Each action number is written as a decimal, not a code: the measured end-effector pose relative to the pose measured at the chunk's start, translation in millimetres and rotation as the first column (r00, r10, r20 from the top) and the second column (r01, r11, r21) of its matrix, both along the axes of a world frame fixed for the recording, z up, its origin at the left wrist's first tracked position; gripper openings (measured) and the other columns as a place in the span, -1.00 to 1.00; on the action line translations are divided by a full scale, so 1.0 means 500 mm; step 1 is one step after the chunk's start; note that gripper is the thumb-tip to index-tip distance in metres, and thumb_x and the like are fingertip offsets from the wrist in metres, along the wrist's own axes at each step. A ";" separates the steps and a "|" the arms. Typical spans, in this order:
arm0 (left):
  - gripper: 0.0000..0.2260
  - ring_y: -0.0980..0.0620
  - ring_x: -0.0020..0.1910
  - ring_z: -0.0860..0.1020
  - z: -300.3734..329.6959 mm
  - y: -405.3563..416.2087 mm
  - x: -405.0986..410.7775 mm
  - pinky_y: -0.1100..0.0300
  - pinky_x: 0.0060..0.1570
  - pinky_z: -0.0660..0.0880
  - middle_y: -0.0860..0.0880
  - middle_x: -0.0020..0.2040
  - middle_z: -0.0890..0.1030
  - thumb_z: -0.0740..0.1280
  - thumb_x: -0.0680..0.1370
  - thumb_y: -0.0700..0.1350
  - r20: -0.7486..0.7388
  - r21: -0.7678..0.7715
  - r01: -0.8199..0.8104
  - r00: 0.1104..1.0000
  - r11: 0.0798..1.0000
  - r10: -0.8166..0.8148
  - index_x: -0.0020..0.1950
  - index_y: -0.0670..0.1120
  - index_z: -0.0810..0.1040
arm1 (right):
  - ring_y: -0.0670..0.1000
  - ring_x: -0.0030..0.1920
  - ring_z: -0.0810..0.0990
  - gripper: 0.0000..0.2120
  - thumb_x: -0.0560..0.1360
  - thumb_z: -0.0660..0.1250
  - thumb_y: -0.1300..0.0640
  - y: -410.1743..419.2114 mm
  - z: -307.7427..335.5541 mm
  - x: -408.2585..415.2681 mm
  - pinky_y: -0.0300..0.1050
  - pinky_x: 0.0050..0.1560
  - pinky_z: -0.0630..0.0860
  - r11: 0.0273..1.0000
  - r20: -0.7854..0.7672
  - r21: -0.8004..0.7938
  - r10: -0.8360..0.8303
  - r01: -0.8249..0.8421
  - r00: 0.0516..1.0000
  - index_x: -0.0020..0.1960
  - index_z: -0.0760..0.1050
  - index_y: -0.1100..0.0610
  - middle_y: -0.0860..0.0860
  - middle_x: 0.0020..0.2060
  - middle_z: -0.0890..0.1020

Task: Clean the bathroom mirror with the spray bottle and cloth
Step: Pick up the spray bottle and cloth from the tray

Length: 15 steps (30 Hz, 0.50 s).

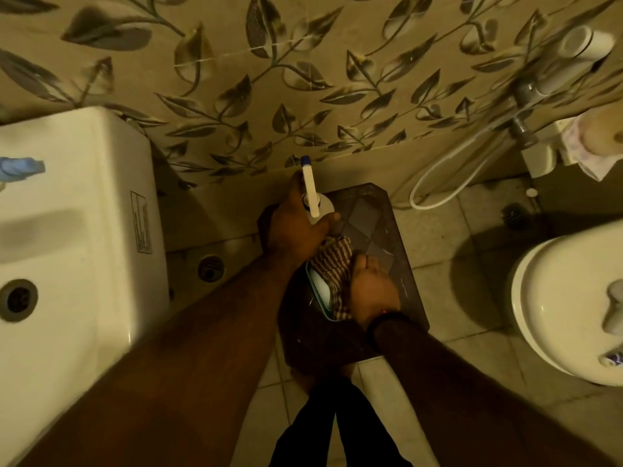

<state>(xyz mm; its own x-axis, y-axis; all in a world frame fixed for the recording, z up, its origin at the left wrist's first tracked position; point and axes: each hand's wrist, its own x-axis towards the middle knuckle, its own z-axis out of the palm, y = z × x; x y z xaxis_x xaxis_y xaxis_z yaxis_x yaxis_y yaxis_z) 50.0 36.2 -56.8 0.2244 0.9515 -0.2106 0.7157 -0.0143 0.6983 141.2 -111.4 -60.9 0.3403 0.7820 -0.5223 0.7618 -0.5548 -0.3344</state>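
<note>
My left hand is wrapped round the spray bottle and my right hand grips the striped cloth, both over a dark stool on the tiled floor. Sink sits left of my hands, toilet to the right, w/ leaf-pattern wall just beyond.
</note>
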 end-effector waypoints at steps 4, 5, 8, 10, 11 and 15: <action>-0.04 -0.12 0.10 0.62 -0.012 0.007 0.004 0.14 0.05 0.45 -0.06 0.17 0.63 0.36 0.19 0.40 -0.011 0.006 0.001 1.000 1.000 -0.001 0.47 0.18 0.00 | 0.18 0.27 0.43 -0.44 0.54 0.29 0.04 0.005 0.004 0.001 0.01 0.26 0.40 1.000 -0.032 0.002 -0.025 0.025 0.999 0.45 0.22 0.17 0.18 0.30 0.45; -0.03 -0.13 0.10 0.62 -0.014 0.009 0.004 0.17 0.03 0.40 -0.08 0.18 0.63 0.38 0.20 0.37 -0.010 0.003 0.002 1.000 1.000 -0.002 0.47 0.18 -0.02 | 0.17 0.25 0.44 -0.44 0.54 0.30 0.01 0.006 0.006 0.001 0.01 0.25 0.41 1.000 -0.040 0.007 -0.022 0.022 0.999 0.44 0.23 0.17 0.17 0.28 0.46; -0.03 -0.17 0.14 0.59 -0.017 0.016 0.004 0.13 0.08 0.43 -0.11 0.21 0.61 0.46 0.23 0.26 -0.008 -0.042 0.000 1.000 0.999 0.000 0.47 0.21 -0.06 | 0.16 0.18 0.49 -0.48 0.55 0.28 -0.03 0.008 0.016 0.000 0.00 0.17 0.45 0.998 -0.079 0.052 -0.024 0.028 0.997 0.42 0.26 0.16 0.15 0.26 0.47; -0.06 -0.21 0.16 0.57 -0.017 0.024 0.004 -0.07 0.13 0.52 -0.13 0.23 0.59 0.46 0.28 0.25 -0.047 -0.074 0.019 0.999 0.997 -0.023 0.49 0.21 -0.05 | 0.16 0.13 0.53 -0.51 0.55 0.28 -0.03 0.009 0.023 -0.002 -0.03 0.08 0.47 0.993 -0.100 0.100 -0.046 0.056 0.994 0.38 0.29 0.17 0.14 0.23 0.46; -0.08 -0.23 0.17 0.56 -0.015 0.028 0.005 -0.13 0.12 0.53 -0.14 0.23 0.59 0.45 0.31 0.25 -0.065 -0.084 0.033 0.997 0.996 -0.039 0.50 0.19 -0.03 | 0.15 0.10 0.53 -0.53 0.54 0.29 -0.02 0.009 0.027 -0.003 -0.05 0.03 0.47 0.989 -0.114 0.122 -0.067 0.081 0.991 0.35 0.31 0.17 0.13 0.21 0.46; -0.08 -0.22 0.23 0.52 -0.002 0.036 0.008 -0.10 0.16 0.50 -0.15 0.30 0.54 0.48 0.35 0.17 -0.050 -0.078 0.037 0.998 0.996 -0.041 0.56 0.05 0.03 | 0.07 -0.14 0.56 -0.77 0.54 0.29 0.04 0.009 0.039 -0.006 -0.22 -0.29 0.38 0.933 -0.265 0.135 -0.289 0.333 0.920 0.11 0.30 0.06 0.00 -0.12 0.53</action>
